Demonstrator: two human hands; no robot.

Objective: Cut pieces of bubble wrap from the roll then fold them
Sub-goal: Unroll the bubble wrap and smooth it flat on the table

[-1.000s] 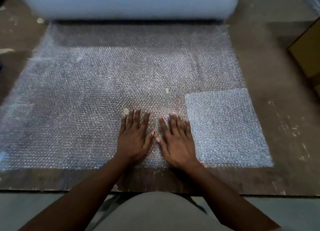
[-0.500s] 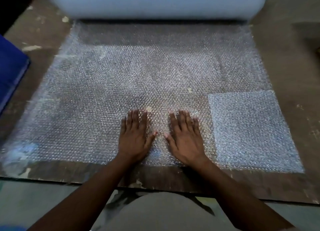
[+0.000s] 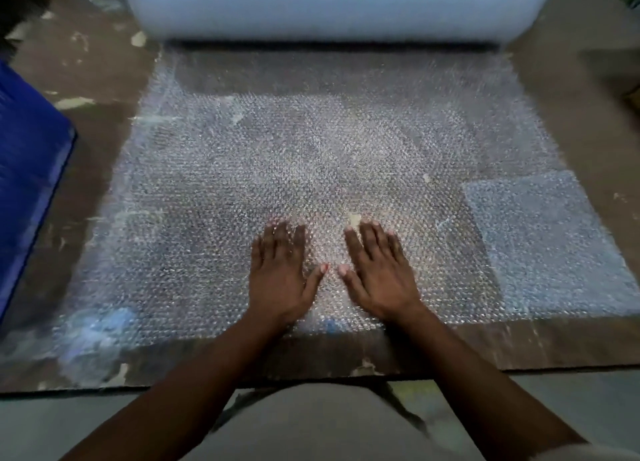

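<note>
A big roll of bubble wrap [image 3: 332,7] lies across the far side of the dark table [image 3: 571,121]. Its unrolled sheet [image 3: 311,156] runs flat toward me, up to the near edge. My left hand [image 3: 280,273] and my right hand [image 3: 379,273] rest palm down on the sheet's near middle, side by side with fingers spread and thumbs almost touching. Neither holds anything. A denser, folded square of bubble wrap [image 3: 547,246] lies on the sheet's near right corner, to the right of my right hand.
A blue box-like object [image 3: 27,183] sits at the table's left edge. A cardboard corner [image 3: 633,97] shows at the far right. The table's front edge [image 3: 138,386] runs just beyond my lap. Pale scraps and stains dot the table top.
The camera has swung left, bringing the blue object into view. My hands have slid slightly apart on the sheet and stay flat.
</note>
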